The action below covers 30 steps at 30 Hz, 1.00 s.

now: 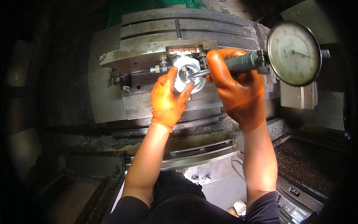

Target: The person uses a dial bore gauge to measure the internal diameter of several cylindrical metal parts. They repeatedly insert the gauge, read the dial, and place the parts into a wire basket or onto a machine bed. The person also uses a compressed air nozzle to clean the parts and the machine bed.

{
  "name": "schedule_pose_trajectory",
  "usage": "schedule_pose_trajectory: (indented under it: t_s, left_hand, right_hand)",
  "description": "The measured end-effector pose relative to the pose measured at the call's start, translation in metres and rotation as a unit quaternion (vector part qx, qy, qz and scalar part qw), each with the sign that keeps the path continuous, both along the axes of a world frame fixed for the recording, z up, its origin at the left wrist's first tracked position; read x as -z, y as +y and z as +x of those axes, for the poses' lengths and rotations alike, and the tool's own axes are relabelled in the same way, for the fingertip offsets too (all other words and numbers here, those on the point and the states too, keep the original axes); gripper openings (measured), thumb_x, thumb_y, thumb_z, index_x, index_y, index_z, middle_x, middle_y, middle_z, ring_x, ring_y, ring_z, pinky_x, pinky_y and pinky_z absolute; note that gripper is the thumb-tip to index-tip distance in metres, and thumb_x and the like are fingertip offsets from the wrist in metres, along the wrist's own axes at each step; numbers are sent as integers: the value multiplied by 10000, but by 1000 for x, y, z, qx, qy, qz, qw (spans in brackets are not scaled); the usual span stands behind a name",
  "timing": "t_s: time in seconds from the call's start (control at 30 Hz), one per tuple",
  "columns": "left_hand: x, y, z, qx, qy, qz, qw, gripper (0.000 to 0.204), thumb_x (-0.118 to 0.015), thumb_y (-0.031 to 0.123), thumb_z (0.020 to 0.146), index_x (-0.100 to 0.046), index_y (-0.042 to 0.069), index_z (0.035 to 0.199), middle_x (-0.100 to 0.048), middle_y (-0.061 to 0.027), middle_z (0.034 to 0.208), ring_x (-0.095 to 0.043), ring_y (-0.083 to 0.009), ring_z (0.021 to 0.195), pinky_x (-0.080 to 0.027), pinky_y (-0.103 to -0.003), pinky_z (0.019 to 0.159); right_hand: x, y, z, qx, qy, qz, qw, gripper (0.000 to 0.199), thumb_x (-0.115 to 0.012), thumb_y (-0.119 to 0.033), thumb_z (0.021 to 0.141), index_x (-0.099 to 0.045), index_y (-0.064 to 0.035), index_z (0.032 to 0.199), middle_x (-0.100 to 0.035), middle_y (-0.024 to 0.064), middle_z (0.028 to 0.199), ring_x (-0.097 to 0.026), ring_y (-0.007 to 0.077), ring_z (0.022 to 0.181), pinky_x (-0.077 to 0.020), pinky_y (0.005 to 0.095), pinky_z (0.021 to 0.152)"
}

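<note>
So this looks like the measuring step: checking the bore of a shiny round aluminium part (188, 72) that sits clamped in a fixture on the slotted machine table (112, 97), just above the middle of the frame. The right hand (238, 89), in an orange glove, is wrapped around the dark green handle of a dial bore gauge (257, 59), fingers closed tight on the grip. The gauge's thin metal stem runs left and down into the opening of the part, and its big round dial (294, 53) sits up in the upper right of the frame, needle pointing roughly to the right. I can't make out the reading from here.

The left hand (169, 99), also orange-gloved, is spread with thumb and fingers resting against the lower left edge of the part, not pinching anything, more like steadying things near where the stem goes in. Whether the fingertips touch the stem itself I can't tell.

Small nuts and bolts (158, 68) stick out of the fixture to the left of the part, and a control panel (294, 209) peeks in at the lower right corner.

My guess for what the next move needs: a gentle rock of the gauge to find the true diameter, keeping the stem square in the bore, with eyes on the needle.
</note>
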<state>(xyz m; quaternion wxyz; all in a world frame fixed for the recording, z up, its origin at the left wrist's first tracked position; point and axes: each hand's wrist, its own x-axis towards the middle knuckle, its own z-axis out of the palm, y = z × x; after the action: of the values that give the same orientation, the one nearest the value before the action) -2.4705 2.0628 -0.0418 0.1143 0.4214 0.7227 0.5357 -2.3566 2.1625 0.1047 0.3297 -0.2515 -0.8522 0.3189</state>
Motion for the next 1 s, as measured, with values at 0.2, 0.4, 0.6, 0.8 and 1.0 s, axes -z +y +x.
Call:
schedule_pose_trajectory:
  t_s: [0.2,0.4,0.6,0.8,1.0]
  left_hand:
    - [2,2,0,-11,31,5,999,602,-836,261,782,-590,37,1283,-655,-175,993,-649,-357,916,-516,-435,802]
    - [10,-3,4,-14,-20,36,999,596,-836,246,794,-590,22,1288,-643,-143,977,-617,-296,863,-502,-395,756]
    - [1,-5,5,-8,-15,24,1000,592,-829,222,804,-574,42,1307,-638,-145,960,-613,-311,831,-500,-404,745]
    - [4,-2,6,-11,-28,33,999,615,-848,213,773,-580,40,1298,-624,-158,944,-617,-322,814,-497,-415,713]
    - [2,-4,1,4,-61,20,998,603,-844,138,797,-583,-1,1323,-616,-143,1109,-616,-256,1022,-492,-365,914]
  right_hand:
    - [3,7,-9,35,-43,90,994,125,-684,-85,917,-659,17,986,-669,66,870,-637,100,700,-502,245,642]
    - [0,2,0,13,-134,263,955,132,-645,-33,925,-656,13,1048,-677,58,1013,-649,98,884,-509,254,774]
    - [6,0,3,-5,-72,94,993,289,-657,65,859,-650,-17,1136,-666,46,1006,-645,118,876,-516,259,792]
    - [1,-7,3,19,-60,19,998,230,-656,33,878,-652,-25,1100,-662,42,969,-652,109,837,-526,244,737]
    - [-3,-9,-2,31,-78,30,996,190,-658,42,889,-650,-14,1070,-668,69,993,-683,120,804,-566,255,690]
